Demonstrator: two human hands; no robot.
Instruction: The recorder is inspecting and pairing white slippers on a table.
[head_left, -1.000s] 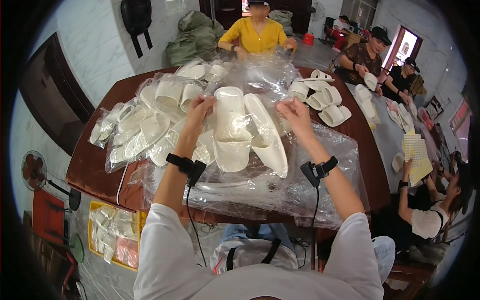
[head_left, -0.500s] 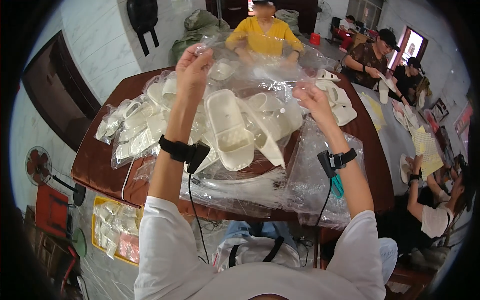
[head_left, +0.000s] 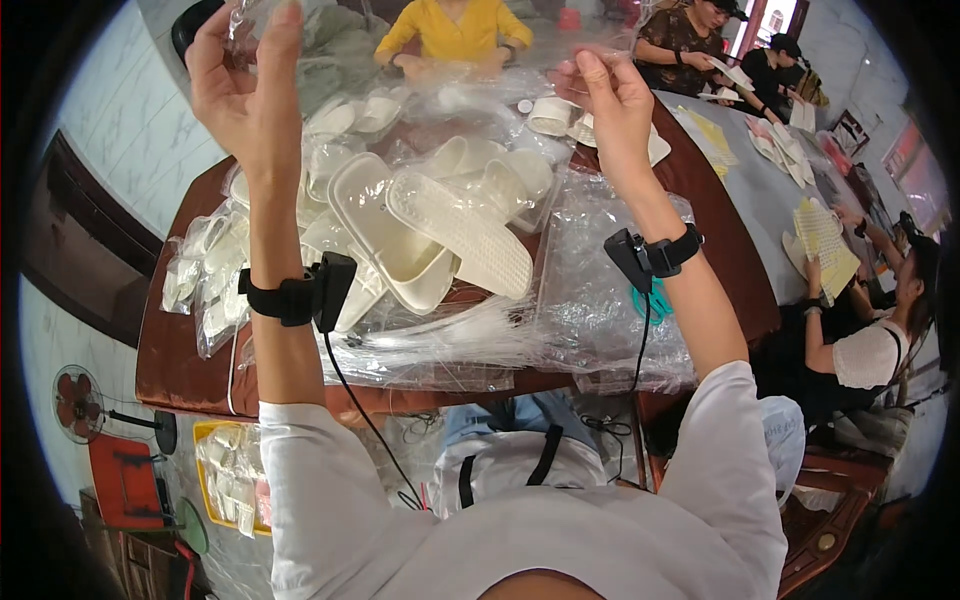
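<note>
Head: left hand (head_left: 245, 95), right hand (head_left: 618, 105) hold clear plastic (head_left: 485, 108) near slippers (head_left: 465, 225).

Brown counter (head_left: 180, 365): white slippers (head_left: 470, 230) heaped left and centre, many bagged; strands (head_left: 450, 342) along front; clear bags (head_left: 590, 240) right.

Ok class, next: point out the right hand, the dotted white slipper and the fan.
Right hand (head_left: 622, 112): head view, middle of the hand.
Dotted white slipper (head_left: 480, 238): head view, its dotted face.
Fan (head_left: 76, 403): head view, its round head.
</note>
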